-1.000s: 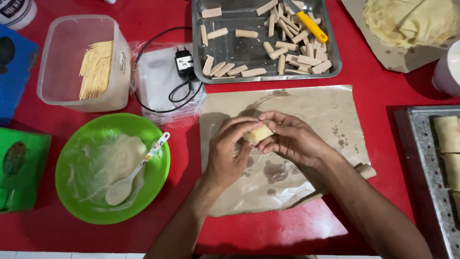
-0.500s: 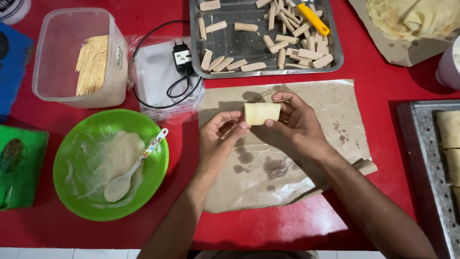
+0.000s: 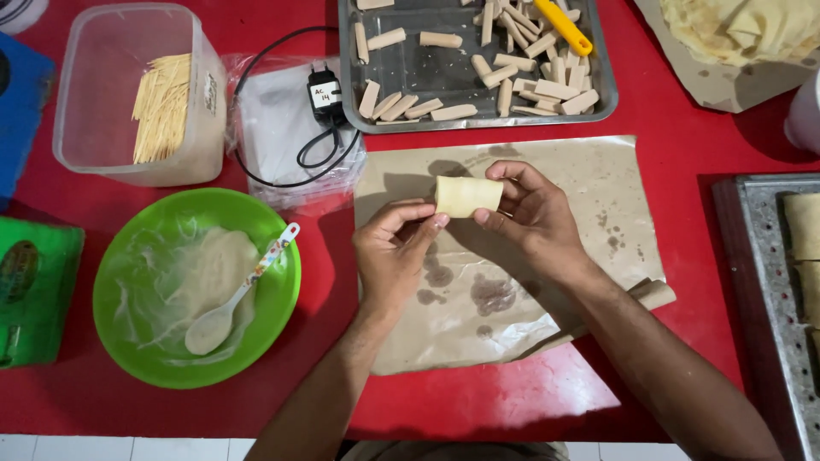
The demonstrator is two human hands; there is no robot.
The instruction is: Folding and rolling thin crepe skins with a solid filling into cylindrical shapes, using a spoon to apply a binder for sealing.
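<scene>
The right hand (image 3: 534,226) holds a small pale rolled wrapper (image 3: 468,195) above the upper middle of a brown paper sheet (image 3: 598,183); its thumb and fingers are clamped on the roll's right end and lower edge. The left hand (image 3: 395,252) sits just beside the roll, fingers curled loosely together, with the fingertips at the roll's lower left corner; whether they actually touch it cannot be determined. The paper sheet lies flat on the red tabletop (image 3: 512,401), near the middle of the front edge, and carries several dark grease spots; its lower right corner is curled up. Along the rear edge, directly behind the sheet, stands a metal tray (image 3: 427,77) holding many short pale sticks (image 3: 512,64) and a yellow-handled tool (image 3: 564,26). Left of the tray lies a clear plastic bag (image 3: 273,128) with a black power adapter (image 3: 325,90) and its coiled cable resting on top. At the rear left stands a clear plastic tub (image 3: 111,85) with a bundle of thin yellow strips (image 3: 162,107) inside. In front of the tub, toward the front left, sits a green bowl (image 3: 282,299) containing pale white paste and a patterned spoon (image 3: 243,290) that leans against the rim. At the right edge, a second metal tray (image 3: 756,282) holds finished rolls (image 3: 803,226). At the rear right corner, folded pale wrappers (image 3: 743,30) rest on another piece of brown paper.
</scene>
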